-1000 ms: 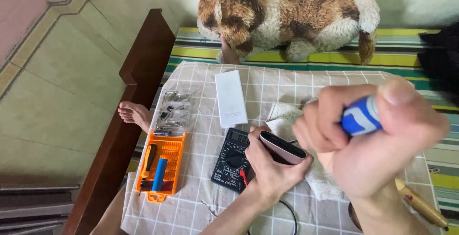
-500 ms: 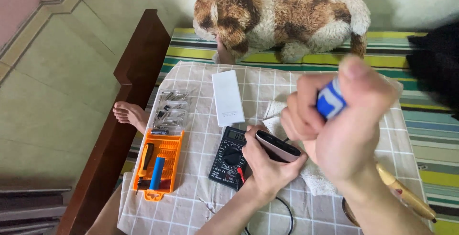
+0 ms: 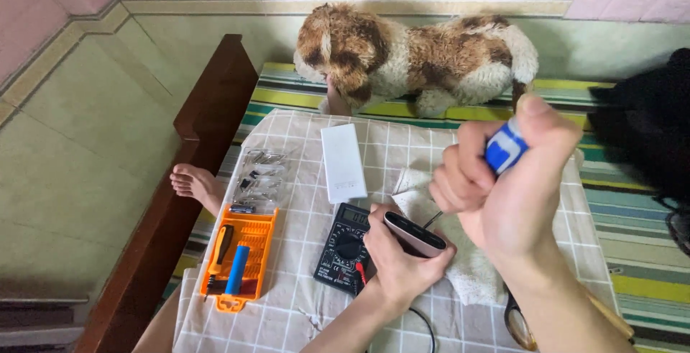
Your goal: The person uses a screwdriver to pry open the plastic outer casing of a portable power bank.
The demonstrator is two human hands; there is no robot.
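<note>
While the left hand (image 3: 399, 263) is clamping its grip around a slim pink device (image 3: 415, 234) at lower centre of the frame, the right hand (image 3: 503, 180) is closing in a fist on a blue-and-white screwdriver handle (image 3: 505, 147), right of centre. The thin shaft (image 3: 433, 219) is slanting down to the device's upper end, the fist sitting just above and to the right. A black multimeter (image 3: 345, 249) is lying just left of the device, partly covered by the left hand. A white rectangular box (image 3: 343, 162) is resting above it on the checked cloth (image 3: 302, 310). An orange tool tray (image 3: 238, 258) is sitting at lower left. A brown-and-white dog (image 3: 417, 58) is lying across the top.
</note>
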